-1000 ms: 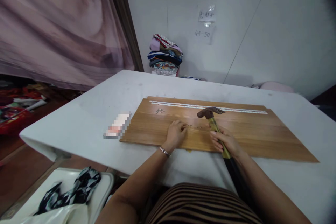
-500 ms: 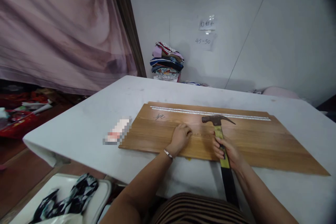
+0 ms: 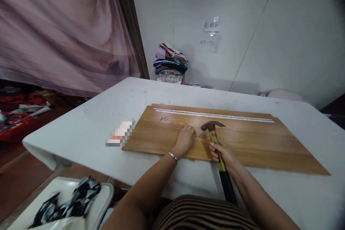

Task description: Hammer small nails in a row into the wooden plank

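- The hammer (image 3: 212,126) is low over the board (image 3: 264,143), with its head near the board's middle. The handle runs back across the near edge.
- The right hand (image 3: 223,155) is closed around the yellow part of the handle, at that near edge.
- The left hand (image 3: 185,138) rests on the board just left of the hammer head, fingers curled. I cannot tell if they pinch something.
- A white strip (image 3: 215,115) follows the board's far edge.
- The board lies on a white table (image 3: 88,122), with wide free surface to the left and behind.
- A small blurred thing (image 3: 120,134) lies just beside the board's left edge.
- A pile of clothes (image 3: 170,63) stands by the wall.
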`<move>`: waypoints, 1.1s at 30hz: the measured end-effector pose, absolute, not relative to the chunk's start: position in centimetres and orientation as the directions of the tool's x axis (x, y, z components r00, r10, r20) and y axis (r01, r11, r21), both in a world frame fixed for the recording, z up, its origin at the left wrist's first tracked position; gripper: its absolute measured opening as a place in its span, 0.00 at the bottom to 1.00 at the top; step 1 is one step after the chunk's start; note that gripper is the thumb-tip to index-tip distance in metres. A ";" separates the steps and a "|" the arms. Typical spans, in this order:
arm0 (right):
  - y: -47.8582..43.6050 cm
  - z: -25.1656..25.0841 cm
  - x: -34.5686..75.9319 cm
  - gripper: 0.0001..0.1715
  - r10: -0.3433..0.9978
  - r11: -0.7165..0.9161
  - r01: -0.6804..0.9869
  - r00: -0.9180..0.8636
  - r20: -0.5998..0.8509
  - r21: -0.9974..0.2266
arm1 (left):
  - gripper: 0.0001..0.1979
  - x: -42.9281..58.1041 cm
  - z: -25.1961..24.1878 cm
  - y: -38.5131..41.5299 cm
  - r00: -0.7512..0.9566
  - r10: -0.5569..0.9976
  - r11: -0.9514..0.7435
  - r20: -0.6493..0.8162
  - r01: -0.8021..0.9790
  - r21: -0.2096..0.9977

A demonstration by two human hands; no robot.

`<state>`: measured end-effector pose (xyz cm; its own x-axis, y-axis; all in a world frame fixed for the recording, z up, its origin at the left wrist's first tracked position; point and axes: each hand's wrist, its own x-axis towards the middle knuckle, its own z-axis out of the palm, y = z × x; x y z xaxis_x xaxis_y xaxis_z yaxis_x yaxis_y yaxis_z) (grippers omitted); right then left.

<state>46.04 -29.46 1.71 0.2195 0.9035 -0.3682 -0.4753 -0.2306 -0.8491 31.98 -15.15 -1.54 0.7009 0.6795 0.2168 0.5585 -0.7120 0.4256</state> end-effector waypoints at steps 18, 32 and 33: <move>-31.6 5.5 47.4 0.25 0.975 -0.064 -0.445 0.165 -0.152 -0.893 | 0.13 30.3 -1.4 -16.6 0.537 0.810 -0.570 0.236 0.627 0.531; -29.9 2.3 45.7 0.30 0.934 -0.297 -0.311 0.101 -0.342 -0.903 | 0.12 29.1 -1.1 -19.1 0.595 0.766 -0.638 0.243 0.657 0.403; -29.7 2.3 45.6 0.32 0.934 -0.298 -0.307 0.100 -0.342 -0.904 | 0.12 29.1 -1.1 -19.2 0.596 0.764 -0.641 0.247 0.658 0.396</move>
<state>45.58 -29.73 2.32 0.0999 0.9345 -0.3417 -0.3068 -0.2978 -0.9040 29.15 -19.16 -1.13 0.5960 0.7641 0.2467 0.6578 -0.6408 0.3958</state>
